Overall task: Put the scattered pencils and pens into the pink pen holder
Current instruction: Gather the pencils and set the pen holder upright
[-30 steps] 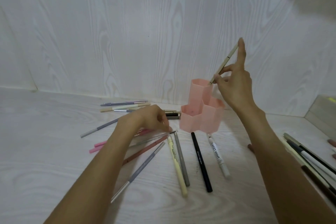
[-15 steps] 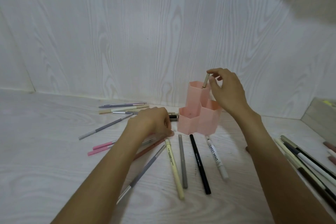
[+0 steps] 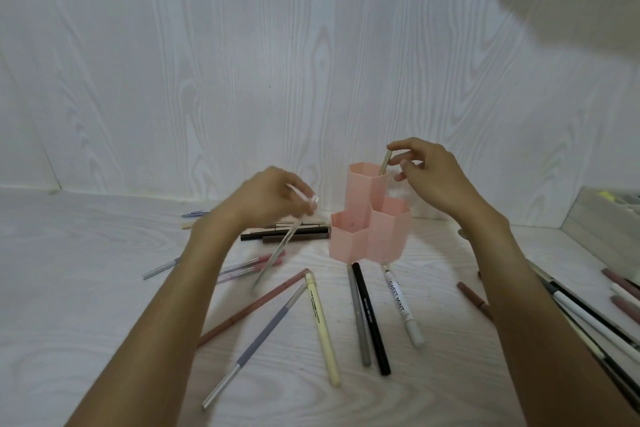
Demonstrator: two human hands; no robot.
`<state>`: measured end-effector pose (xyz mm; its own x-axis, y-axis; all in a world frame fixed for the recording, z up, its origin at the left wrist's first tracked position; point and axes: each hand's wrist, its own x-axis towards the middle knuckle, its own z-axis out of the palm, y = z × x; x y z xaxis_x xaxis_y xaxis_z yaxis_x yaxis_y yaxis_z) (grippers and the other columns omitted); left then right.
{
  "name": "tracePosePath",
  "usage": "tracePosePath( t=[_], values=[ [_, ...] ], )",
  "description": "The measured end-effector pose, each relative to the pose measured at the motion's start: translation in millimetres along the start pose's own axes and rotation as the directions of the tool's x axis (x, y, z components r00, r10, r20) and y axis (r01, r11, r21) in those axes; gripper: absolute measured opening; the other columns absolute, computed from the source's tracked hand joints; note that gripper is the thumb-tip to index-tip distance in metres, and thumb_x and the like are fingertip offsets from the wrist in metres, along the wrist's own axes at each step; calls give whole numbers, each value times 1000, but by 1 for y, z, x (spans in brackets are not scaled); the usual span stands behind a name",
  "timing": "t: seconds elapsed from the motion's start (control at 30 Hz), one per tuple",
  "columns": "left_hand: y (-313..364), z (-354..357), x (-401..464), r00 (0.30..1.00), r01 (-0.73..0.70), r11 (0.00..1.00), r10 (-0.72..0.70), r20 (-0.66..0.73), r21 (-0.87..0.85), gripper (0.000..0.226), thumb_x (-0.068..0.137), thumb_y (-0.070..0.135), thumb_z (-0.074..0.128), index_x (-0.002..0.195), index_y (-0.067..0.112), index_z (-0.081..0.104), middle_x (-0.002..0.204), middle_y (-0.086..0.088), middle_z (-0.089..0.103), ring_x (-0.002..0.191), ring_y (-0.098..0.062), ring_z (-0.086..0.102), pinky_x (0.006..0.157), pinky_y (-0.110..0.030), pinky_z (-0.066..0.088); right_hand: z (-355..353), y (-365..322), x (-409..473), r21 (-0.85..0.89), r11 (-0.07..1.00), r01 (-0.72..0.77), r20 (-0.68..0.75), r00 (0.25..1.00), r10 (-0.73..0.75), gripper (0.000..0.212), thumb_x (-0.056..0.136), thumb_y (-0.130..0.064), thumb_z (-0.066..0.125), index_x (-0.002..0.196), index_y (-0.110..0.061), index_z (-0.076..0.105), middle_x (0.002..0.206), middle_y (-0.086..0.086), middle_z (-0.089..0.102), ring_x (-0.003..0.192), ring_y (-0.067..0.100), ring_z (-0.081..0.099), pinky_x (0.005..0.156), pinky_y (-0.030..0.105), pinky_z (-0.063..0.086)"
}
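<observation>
Head view: pink pen holder (image 3: 367, 225), three joined hexagonal tubes, stands upright on the white wood-grain table (image 3: 69, 305) near the back wall. Right hand (image 3: 429, 180) pinches the top of a tan pencil (image 3: 384, 163), whose lower part is inside the tallest rear tube. Left hand (image 3: 270, 198) is raised to the left of the holder and grips a pale, motion-blurred pen (image 3: 277, 253) that slants down and leftward above the table. Loose items lie in front of the holder: a white marker (image 3: 403, 308) printed "SWEET MINT", a black pen (image 3: 370, 319) with unreadable print, a grey pencil (image 3: 358, 319), a yellow pen (image 3: 322, 329), also with unreadable print, a brown pencil (image 3: 256, 308). More pens lie along the right edge (image 3: 588, 312).
</observation>
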<state>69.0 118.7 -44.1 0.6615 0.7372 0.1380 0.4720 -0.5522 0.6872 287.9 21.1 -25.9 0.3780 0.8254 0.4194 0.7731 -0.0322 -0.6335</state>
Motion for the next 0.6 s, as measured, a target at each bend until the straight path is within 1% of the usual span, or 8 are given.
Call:
tracePosePath(
  t=[0.07,0.1,0.2,0.27,0.37,0.47,0.53,0.6],
  values=[
    [6,-11,-3,978,-57,993,34,-205,-103,10,82,22,70,88,29,66,83,-1,75,80,-12,71,88,-43,54,-2,2,0,23,1000,-9,2,1000,9,35,95,-5,39,119,-22,58,108,0,67,88,17,67,79,29,47],
    [10,-15,-3,942,-104,983,49,-333,-149,11,82,23,70,91,29,67,83,-1,75,81,-13,71,88,-45,54,-4,4,0,40,999,-13,-1,1000,13,36,95,-4,38,118,-22,59,106,1,68,87,17,67,79,30,47],
    [27,-19,-6,740,-336,889,46,-671,-310,18,83,24,69,100,24,67,83,0,75,83,-13,72,85,-43,56,-8,5,1,88,996,-22,7,1000,21,39,94,0,35,115,-20,61,101,4,69,86,17,67,84,30,48],
    [41,-14,-6,601,-500,789,20,-799,-357,20,84,23,69,103,20,63,83,1,75,82,-11,72,80,-36,59,-9,6,2,99,995,-22,23,1000,20,40,94,1,35,114,-20,62,99,4,69,84,16,66,85,30,48],
    [58,1,6,453,-596,732,-33,-891,-330,21,86,22,68,105,20,58,83,2,74,82,-8,72,81,-32,58,-10,9,2,99,995,-20,35,999,16,40,93,0,35,114,-21,63,95,0,69,82,12,66,85,29,49],
    [63,24,25,439,-567,764,-38,-898,-309,20,87,23,67,105,20,60,83,3,74,82,-4,70,82,-24,56,-13,12,2,107,994,-21,49,999,15,40,94,-1,35,115,-22,63,94,-1,70,82,10,67,84,28,49],
    [60,39,37,476,-509,824,28,-879,-249,16,86,27,68,101,25,62,83,9,73,80,2,69,78,-17,54,-15,13,2,113,993,-16,54,998,10,40,94,-2,36,115,-23,63,94,-2,69,81,8,66,82,27,49],
    [53,49,45,547,-450,873,103,-831,-188,14,86,32,68,98,31,62,81,13,71,79,6,67,74,-11,52,-18,13,3,101,995,-19,46,999,15,39,94,-3,37,117,-22,62,94,-3,69,80,7,66,81,26,49]
  ],
)
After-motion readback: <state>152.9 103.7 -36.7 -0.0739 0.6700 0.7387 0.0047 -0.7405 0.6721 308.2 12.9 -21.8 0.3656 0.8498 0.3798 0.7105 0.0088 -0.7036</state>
